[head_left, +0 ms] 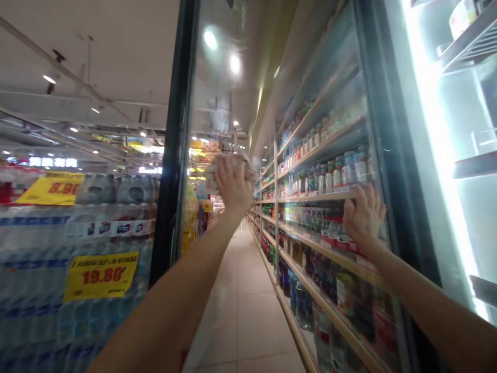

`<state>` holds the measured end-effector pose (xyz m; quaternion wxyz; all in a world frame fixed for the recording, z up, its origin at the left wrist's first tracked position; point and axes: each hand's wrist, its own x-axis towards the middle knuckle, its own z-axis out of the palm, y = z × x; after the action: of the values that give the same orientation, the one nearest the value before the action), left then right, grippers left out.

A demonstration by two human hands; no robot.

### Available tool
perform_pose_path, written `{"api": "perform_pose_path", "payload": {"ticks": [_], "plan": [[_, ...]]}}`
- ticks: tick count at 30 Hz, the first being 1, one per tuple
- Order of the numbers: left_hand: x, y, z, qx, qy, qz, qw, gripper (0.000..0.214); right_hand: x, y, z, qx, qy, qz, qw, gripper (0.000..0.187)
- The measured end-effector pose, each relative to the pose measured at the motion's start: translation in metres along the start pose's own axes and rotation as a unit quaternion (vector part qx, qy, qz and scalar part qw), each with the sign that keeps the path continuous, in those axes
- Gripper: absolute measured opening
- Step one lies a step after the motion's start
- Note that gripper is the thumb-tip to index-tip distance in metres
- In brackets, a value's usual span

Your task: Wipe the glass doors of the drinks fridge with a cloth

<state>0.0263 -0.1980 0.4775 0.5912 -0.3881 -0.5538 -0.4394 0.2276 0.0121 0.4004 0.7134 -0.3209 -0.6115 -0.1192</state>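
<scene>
An open glass cooler door (295, 129) stands in front of me, its dark frame (174, 155) on the left. My left hand (233, 184) presses a crumpled cloth (217, 171) against the glass at about head height, fingers closed round it. My right hand (365, 215) lies flat on the same glass near the door's right edge, fingers spread and holding nothing. Through the glass I see shelves of bottled drinks (330, 176) running down an aisle.
The lit cooler interior (458, 155) with wire shelves is at the far right. Stacked packs of bottled water with yellow price signs (101, 274) stand at the left. A tiled aisle floor (244, 300) runs ahead between them.
</scene>
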Motion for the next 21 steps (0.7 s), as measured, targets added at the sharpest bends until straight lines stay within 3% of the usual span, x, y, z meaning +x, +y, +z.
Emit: {"api": "perform_pose_path", "payload": {"ticks": [1,3,5,8,10,13,15,18,21], "plan": [[-0.010,0.007,0.003,-0.017,-0.031,0.062,0.997,0.047,0.000,0.000,0.000,0.000,0.000,0.002,1.000,0.056],[-0.033,0.026,0.012,-0.071,-0.109,0.223,0.966,0.053,0.000,-0.001,-0.001,0.000,0.003,0.009,1.000,0.056],[-0.051,0.041,0.018,-0.088,-0.126,0.257,0.954,0.053,0.000,-0.002,-0.002,0.001,0.002,0.016,1.000,0.056],[-0.054,0.044,0.014,-0.094,-0.075,0.166,0.979,0.037,0.001,-0.003,-0.002,0.008,0.003,0.013,1.000,0.056],[-0.043,0.037,0.004,-0.146,-0.074,0.129,0.978,0.026,0.000,-0.003,-0.002,0.010,0.007,0.013,1.000,0.055],[-0.022,0.016,-0.014,-0.236,-0.061,0.015,0.970,0.030,0.000,-0.002,-0.002,0.007,0.012,0.009,1.000,0.055],[-0.009,-0.005,-0.025,-0.200,0.006,-0.063,0.978,0.035,-0.001,-0.002,-0.002,0.006,0.010,0.007,1.000,0.055],[0.000,-0.037,-0.037,-0.076,0.085,-0.077,0.991,0.033,0.000,-0.002,-0.003,0.005,0.003,0.011,1.000,0.055],[-0.005,-0.051,-0.039,-0.012,0.047,0.019,0.999,0.031,0.000,-0.002,-0.003,0.002,-0.002,0.013,1.000,0.055]]}}
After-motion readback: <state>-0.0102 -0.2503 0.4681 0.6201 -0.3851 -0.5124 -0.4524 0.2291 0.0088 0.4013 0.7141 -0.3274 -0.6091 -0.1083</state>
